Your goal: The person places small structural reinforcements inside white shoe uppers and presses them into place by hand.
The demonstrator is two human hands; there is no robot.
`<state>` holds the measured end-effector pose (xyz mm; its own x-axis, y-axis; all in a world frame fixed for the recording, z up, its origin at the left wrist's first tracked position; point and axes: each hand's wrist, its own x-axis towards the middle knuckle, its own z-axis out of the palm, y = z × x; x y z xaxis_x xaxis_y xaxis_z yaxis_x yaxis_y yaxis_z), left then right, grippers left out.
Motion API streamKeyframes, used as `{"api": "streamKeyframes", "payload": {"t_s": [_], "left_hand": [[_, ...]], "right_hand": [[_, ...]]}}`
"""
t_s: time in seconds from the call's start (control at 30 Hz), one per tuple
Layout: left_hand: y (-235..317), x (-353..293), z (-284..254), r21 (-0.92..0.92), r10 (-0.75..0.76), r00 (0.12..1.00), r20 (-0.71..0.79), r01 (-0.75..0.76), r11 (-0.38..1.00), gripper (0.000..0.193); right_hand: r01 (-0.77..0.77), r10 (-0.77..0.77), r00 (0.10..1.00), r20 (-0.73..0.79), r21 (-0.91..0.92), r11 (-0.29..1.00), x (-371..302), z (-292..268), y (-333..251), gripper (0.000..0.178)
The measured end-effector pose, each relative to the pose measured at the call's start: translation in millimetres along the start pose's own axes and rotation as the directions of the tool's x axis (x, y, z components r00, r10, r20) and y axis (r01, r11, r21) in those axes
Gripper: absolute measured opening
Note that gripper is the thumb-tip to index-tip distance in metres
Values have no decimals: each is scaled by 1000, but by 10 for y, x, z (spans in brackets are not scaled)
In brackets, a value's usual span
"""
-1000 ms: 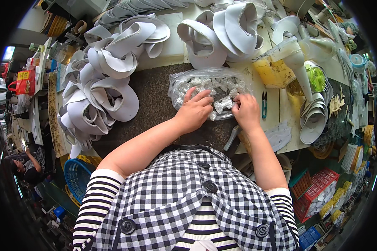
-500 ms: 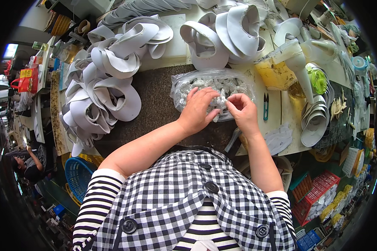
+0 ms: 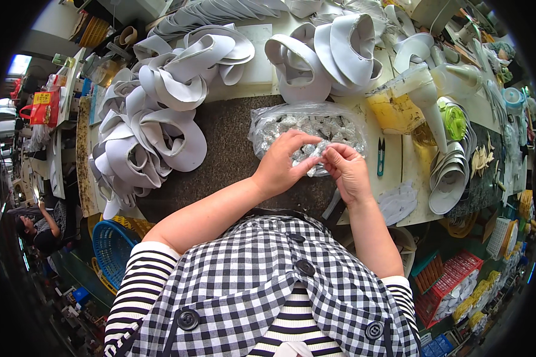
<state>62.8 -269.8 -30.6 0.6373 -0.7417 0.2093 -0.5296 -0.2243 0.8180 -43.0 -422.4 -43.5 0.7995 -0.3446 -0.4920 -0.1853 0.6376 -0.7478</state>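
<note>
A clear plastic bag (image 3: 258,126) full of shiny silvery pieces (image 3: 340,123) lies open on the dark mat in front of me. At its near edge my left hand (image 3: 283,162) curls its thumb and index finger around a small silvery piece (image 3: 317,156). My right hand (image 3: 348,172) pinches the right side of the same piece between thumb and fingertips, its other fingers folded in. The piece's exact shape is too small to tell and partly hidden by my fingers.
White visors (image 3: 181,140) are heaped at left, with more visors (image 3: 296,65) beyond the bag. At right are thread snips (image 3: 381,157), a container of yellow liquid (image 3: 396,110), a green roll (image 3: 454,121) and nested visors (image 3: 448,181). A person (image 3: 46,232) is far left.
My left hand has lowered from over the bag's contents to its near edge, closing around the silvery piece. My right hand has shifted slightly down, still pinching. The whole view has shifted slightly.
</note>
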Motion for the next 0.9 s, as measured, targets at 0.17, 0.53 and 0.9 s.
{"api": "streamKeyframes", "payload": {"t_s": [0.17, 0.53, 0.9], "left_hand": [[225, -99, -254, -447, -11, 978, 208, 105, 889, 36], [503, -420, -554, -381, -55, 976, 212, 135, 915, 37], [641, -673, -570, -284, -21, 987, 156, 65, 957, 36]], "right_hand": [[-236, 195, 943, 270, 131, 963, -190, 97, 31, 23], [-365, 310, 877, 367, 90, 927, -524, 309, 96, 31], [-328, 277, 865, 419, 53, 943, -839, 425, 134, 41]]}}
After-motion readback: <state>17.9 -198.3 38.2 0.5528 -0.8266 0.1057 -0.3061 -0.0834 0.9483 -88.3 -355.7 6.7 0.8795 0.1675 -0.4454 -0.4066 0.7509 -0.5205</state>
